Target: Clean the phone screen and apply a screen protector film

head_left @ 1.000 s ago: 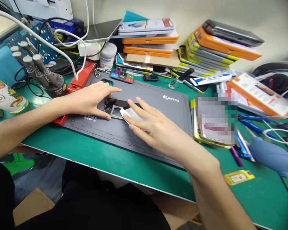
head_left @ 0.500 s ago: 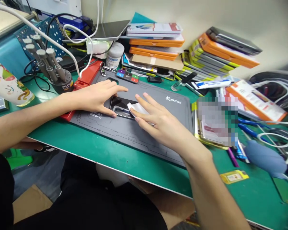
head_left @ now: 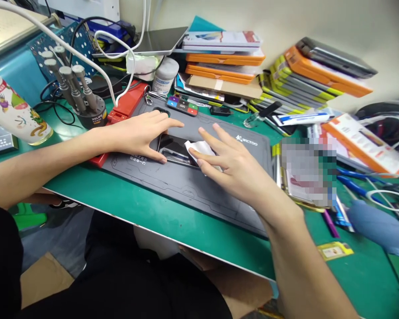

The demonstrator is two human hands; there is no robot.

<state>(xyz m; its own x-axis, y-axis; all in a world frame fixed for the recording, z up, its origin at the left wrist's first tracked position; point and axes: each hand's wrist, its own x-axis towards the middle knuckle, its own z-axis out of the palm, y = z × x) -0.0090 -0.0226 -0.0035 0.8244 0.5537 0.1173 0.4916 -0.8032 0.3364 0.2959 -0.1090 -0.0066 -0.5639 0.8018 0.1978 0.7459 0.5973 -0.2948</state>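
- One flat, black, glossy phone-like device [head_left: 173, 142] lies on a long, dark-grey mat [head_left: 173, 186], between the left hand [head_left: 146, 133] and the right hand [head_left: 234, 166].
- The left hand is at the left end of the phone-like device. Its thumb and forefinger are spread wide apart: the thumb is by the near edge, while the forefinger points to the right, beyond the far edge. Whether these fingers press on it, I cannot tell.
- The right hand is over the right part, palm down — its fingers are stretched and a little parted. They touch a white, thin, creased sheet [head_left: 202, 146], which covers some of the glossy surface. If the sheet is also pinched from below, this is hidden.
- Along the left end of the mat runs a red plastic bar [head_left: 133, 99]. To its left stands a black, round holder [head_left: 91, 113] with grey rod-shaped tools [head_left: 69, 84].
- At the far side are a white, round jar [head_left: 166, 73] and, to its right, a stack of orange, flat cases [head_left: 224, 60].
- On the right side of the green tabletop [head_left: 126, 199] lies a blue-grey, rounded object [head_left: 379, 221] — nearer than this, a yellow, flat packet [head_left: 335, 251].
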